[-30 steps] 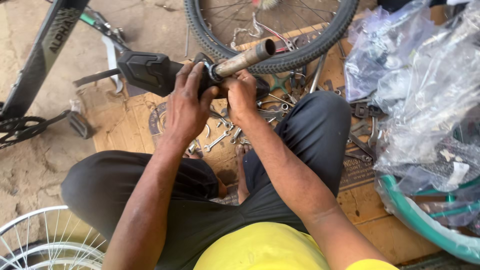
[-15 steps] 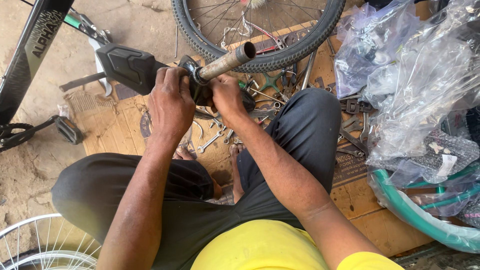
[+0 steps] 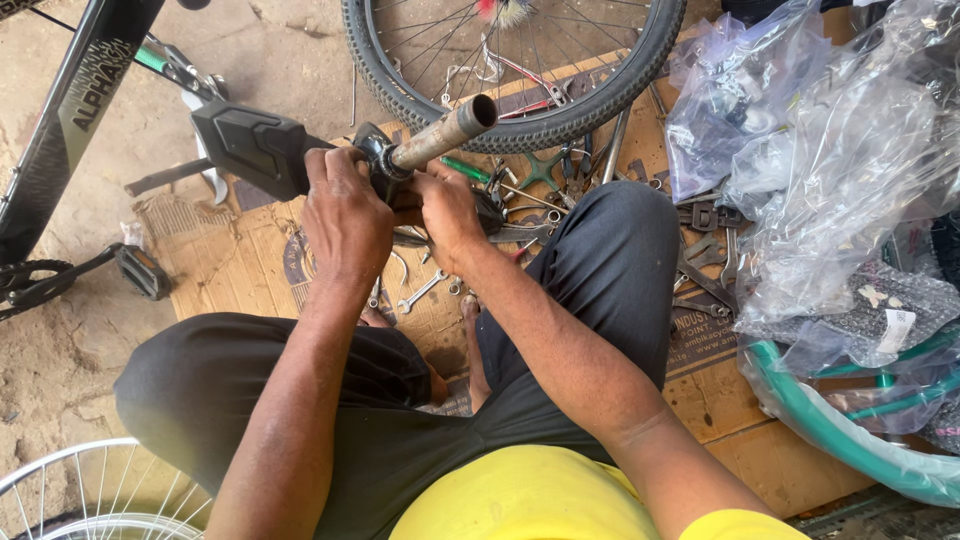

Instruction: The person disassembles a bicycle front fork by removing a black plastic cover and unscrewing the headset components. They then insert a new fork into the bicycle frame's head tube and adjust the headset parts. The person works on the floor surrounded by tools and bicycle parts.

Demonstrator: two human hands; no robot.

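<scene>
A black bicycle saddle [image 3: 250,148] was gripped by the left hand [image 3: 345,215], the fingers wrapped over its rear edge, while the right hand [image 3: 450,215] was closed around the clamp [image 3: 378,165] where the rusty seat post [image 3: 445,132] met the saddle's underside. The assembly was held above the lap, over a sheet of cardboard [image 3: 220,265] strewn with spanners [image 3: 420,292] and other small tools (too many and too tangled to be told apart). A tyred wheel [image 3: 520,95] was leaned just beyond, and clear plastic bags [image 3: 830,170] were heaped at the right. The step in hand was judged to be the fitting or adjusting of the clamp on the post. A firm, steady hold on the saddle would be called for next, with the clamp turned against it.
</scene>
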